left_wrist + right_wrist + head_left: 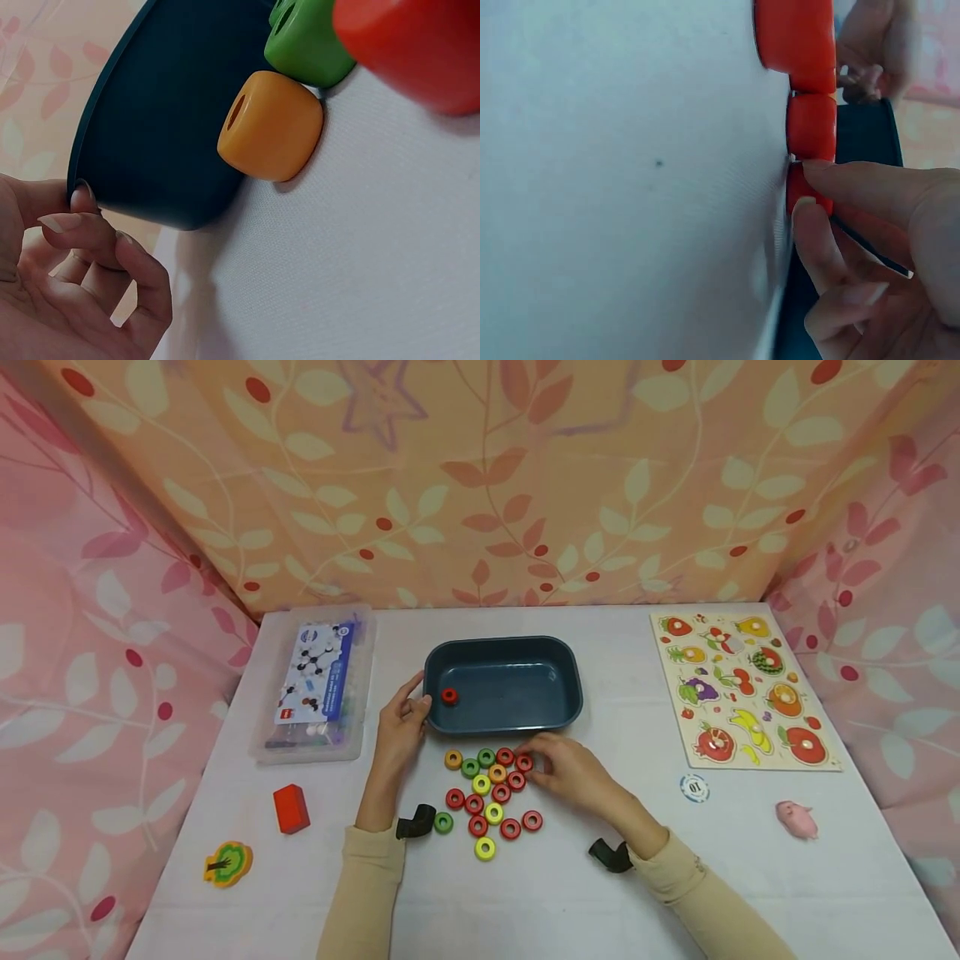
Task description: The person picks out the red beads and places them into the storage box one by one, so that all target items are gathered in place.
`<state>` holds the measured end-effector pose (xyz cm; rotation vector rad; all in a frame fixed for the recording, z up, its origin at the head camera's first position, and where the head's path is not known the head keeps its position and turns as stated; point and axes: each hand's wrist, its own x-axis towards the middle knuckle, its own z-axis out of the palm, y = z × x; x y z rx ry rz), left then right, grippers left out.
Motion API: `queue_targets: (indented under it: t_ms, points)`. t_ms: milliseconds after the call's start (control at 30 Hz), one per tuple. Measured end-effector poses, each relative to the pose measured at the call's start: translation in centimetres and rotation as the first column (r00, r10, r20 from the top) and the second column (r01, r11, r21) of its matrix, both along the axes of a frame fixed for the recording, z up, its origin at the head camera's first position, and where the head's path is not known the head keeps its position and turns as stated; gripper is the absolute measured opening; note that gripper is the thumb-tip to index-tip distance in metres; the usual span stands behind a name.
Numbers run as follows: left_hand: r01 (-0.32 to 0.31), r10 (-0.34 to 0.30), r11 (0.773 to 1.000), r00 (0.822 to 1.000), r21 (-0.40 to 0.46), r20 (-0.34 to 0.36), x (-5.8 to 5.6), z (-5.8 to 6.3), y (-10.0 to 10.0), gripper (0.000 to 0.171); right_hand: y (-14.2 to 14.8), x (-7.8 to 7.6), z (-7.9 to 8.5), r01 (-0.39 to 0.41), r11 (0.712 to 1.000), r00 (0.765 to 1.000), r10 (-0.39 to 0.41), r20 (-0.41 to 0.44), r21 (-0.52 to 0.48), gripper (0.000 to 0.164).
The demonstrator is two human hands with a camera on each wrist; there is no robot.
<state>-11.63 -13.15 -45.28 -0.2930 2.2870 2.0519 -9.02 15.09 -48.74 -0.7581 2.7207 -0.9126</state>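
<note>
A dark blue rectangular tray (504, 727) stands at the back middle of the table, with one red bead (449, 696) inside at its left. My left hand (402, 724) grips the tray's left rim between thumb and fingers. In front of the tray lies a loose cluster of ring-shaped beads: red, green, orange and yellow (485, 848). At the cluster's right edge my right hand (573, 772) pinches a red bead (808, 186) between thumb and finger. An orange bead (271, 127) sits close by the tray wall in the left wrist view.
A clear plastic case (315, 685) lies back left, with a red block (291, 808) and a tree-shaped piece (228, 864) in front. To the right are a fruit puzzle board (742, 693), a round chip (694, 787) and a pink pig figure (797, 820). Patterned cloth surrounds the table.
</note>
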Motion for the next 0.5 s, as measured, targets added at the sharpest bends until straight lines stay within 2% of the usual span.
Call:
queue_targets:
  t_ms: [133,233,400,500]
  points:
    - [0.002,-0.002,1.000,1.000,-0.015,-0.002,0.0,0.1,0.0,0.048,-0.5,0.3,1.1,-0.024,0.996,0.995,0.032,-0.090,0.091,0.028]
    - [0.000,0.000,1.000,1.000,-0.012,0.000,0.0,-0.1,-0.1,0.048,-0.8,0.2,2.3,-0.061,0.994,0.995,0.068,-0.077,0.086,0.028]
    - [-0.015,0.015,1.000,1.000,0.016,-0.008,-0.6,-2.0,-0.4,0.047,-1.4,-0.9,3.8,-0.096,0.993,0.994,0.099,0.039,-0.075,0.033]
    - [-0.029,0.030,1.000,0.999,0.005,-0.020,-0.9,-3.2,-0.5,0.046,-1.8,-2.1,3.9,-0.106,0.971,0.981,0.137,0.134,-0.213,0.030]
